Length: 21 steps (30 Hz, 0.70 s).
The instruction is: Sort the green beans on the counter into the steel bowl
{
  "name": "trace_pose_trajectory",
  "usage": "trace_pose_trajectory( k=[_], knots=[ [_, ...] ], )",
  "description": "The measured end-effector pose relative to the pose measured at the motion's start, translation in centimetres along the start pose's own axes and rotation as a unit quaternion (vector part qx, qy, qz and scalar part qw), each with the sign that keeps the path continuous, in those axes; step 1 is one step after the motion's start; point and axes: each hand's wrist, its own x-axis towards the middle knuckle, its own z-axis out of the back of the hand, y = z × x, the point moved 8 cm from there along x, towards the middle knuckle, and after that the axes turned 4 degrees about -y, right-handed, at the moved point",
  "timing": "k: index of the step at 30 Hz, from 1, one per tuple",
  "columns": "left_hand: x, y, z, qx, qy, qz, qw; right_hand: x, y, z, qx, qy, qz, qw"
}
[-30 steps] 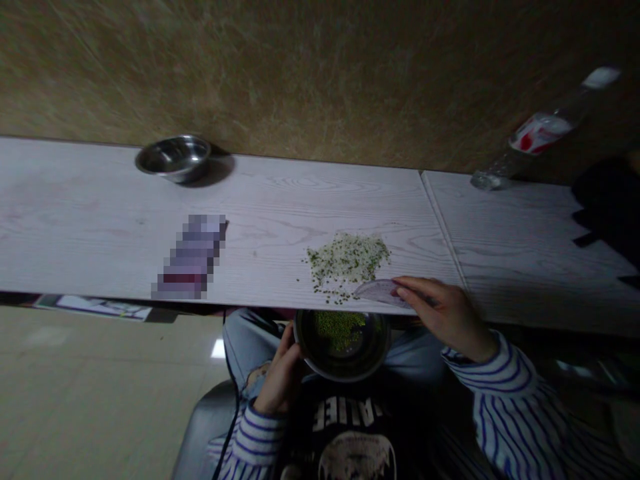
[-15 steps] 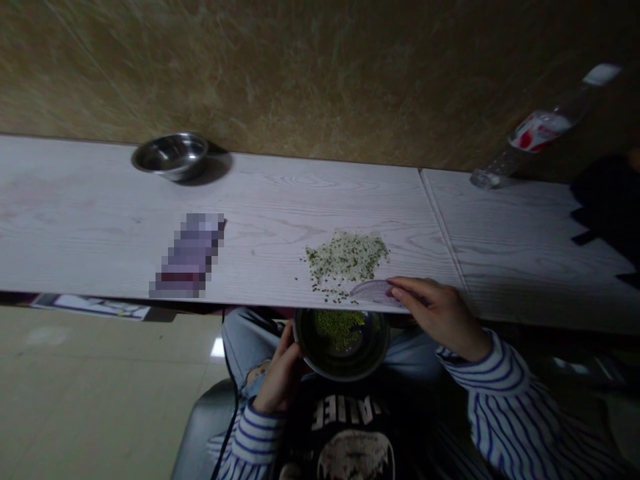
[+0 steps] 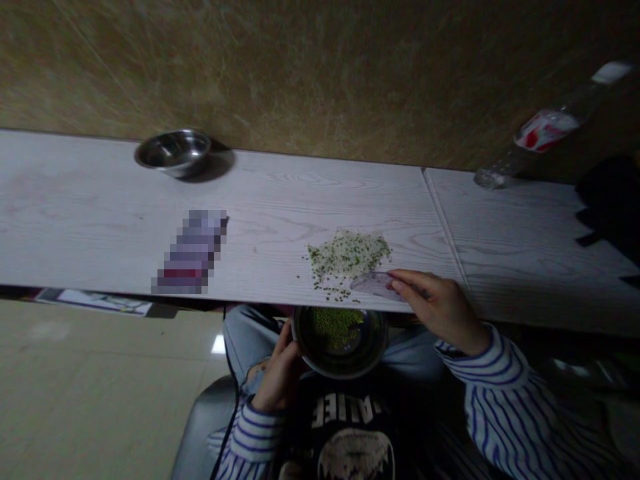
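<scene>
My right hand [image 3: 440,305] pinches a clear, purplish half-round protractor [image 3: 371,284] between thumb and fingers. The protractor is held low over the tabletop, at the near right side of a spread of white rice grains mixed with green mung beans [image 3: 350,255]. Several loose beans lie between that spread and the table's front edge. Below the edge, over my lap, my left hand [image 3: 281,368] grips the left rim of a steel bowl [image 3: 345,375]. Green mung beans [image 3: 334,328] cover part of the bowl's bottom, mostly on its left side.
On the pale wood-grain table [image 3: 270,200], a second steel bowl [image 3: 175,155] stands near the wall. A blurred-out flat object [image 3: 191,252] lies to the left. A clear plastic bottle [image 3: 547,130] stands at the back right, beside a dark object [image 3: 607,207].
My right hand has shifted the protractor slightly left and away from the front edge, closer to the spread. My left hand and the bowl stay nearly still.
</scene>
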Motion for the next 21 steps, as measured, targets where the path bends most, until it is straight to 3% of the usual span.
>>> trace_pose_trajectory(
  k=[21],
  knots=[
    [-0.01,0.21,0.2,0.005,-0.015,0.004,1.0,-0.79,0.06,-0.18,0.003,0.006,-0.003,1.0]
  ],
)
